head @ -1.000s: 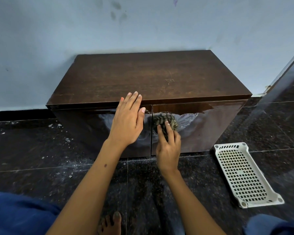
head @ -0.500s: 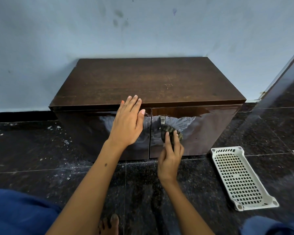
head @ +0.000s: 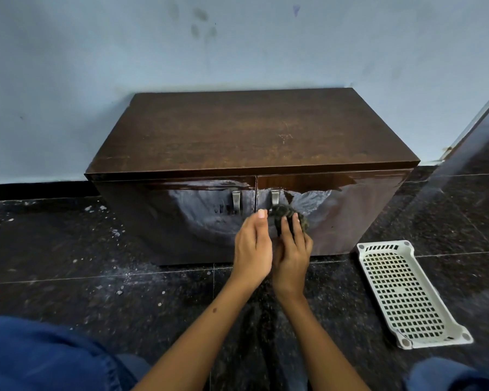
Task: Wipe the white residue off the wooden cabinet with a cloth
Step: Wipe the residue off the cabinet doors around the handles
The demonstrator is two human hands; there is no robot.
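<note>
Dark cloth: the cloth was a small bunched wad, pressed against the shiny front of the right door, just below the right handle.
Right hand: the right hand gripped the cloth, with its fingers lying over the wad and pushing it onto the door.
Left hand: the left hand was right beside the right hand and touched it. Its fingers were straight and together, pointing up at the doors. It held nothing.
White residue: the white residue was smeared in cloudy swirls over the left door, and a patch showed on the right door just above the cloth.
Cabinet: the wooden cabinet was low and dark brown. It stood against a light blue wall. Its two doors were closed.
Left handle: the left handle was metal and sat near the gap between the doors.
Floor: the floor was dark and shiny, with white crumbs on the left.
Tray: a white plastic tray full of holes lay on the floor to the right, well apart from the hands.
</note>
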